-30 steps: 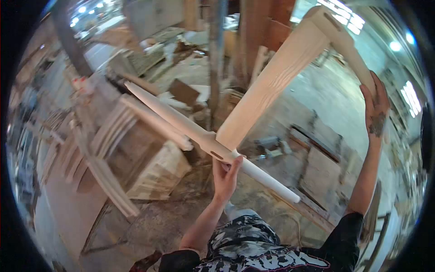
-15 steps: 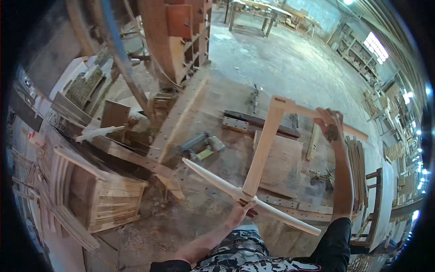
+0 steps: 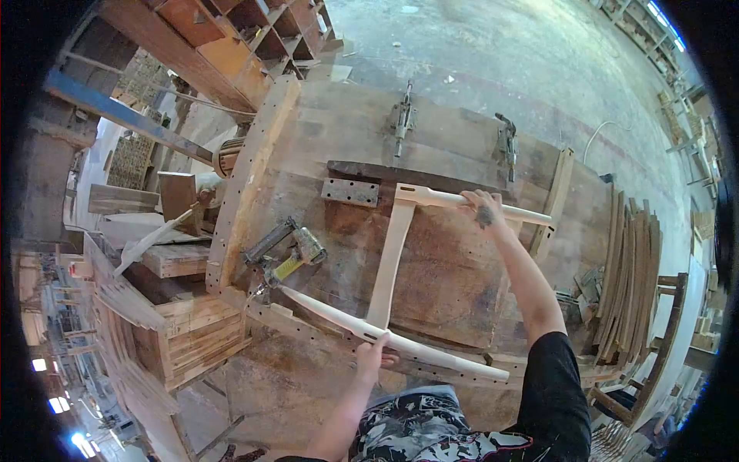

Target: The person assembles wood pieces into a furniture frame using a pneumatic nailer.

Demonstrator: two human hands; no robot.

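Workshop floor: pale and dusty (image 3: 477, 54), beyond the right hand, with open-fronted shelving (image 3: 289, 35) past the far left corner of the bench.
Workbench: a broad, worn wooden top (image 3: 439, 285) beneath both hands.
Wooden frame: an H-like piece (image 3: 390, 266) over the bench, its crosspiece running between the two hands; whether it rests fully on the top, I cannot tell.
Left hand: gripping (image 3: 371, 360) the near leg (image 3: 446, 359) at its joint with the crosspiece, thumb above.
Right hand: curled (image 3: 483, 208) over the far leg (image 3: 523, 215), right of its slotted joint.
Power tool: lying (image 3: 289, 254) left of and beyond the left hand, near the near leg's tip.
Clamps: two, one beyond and left of the right hand (image 3: 403, 123), the other beyond and slightly right (image 3: 507, 146).
Drilled block: left of the right hand (image 3: 350, 192), beside a dark bar (image 3: 423, 175).
Wooden strips: stacked (image 3: 627, 277) well to the right of both hands.
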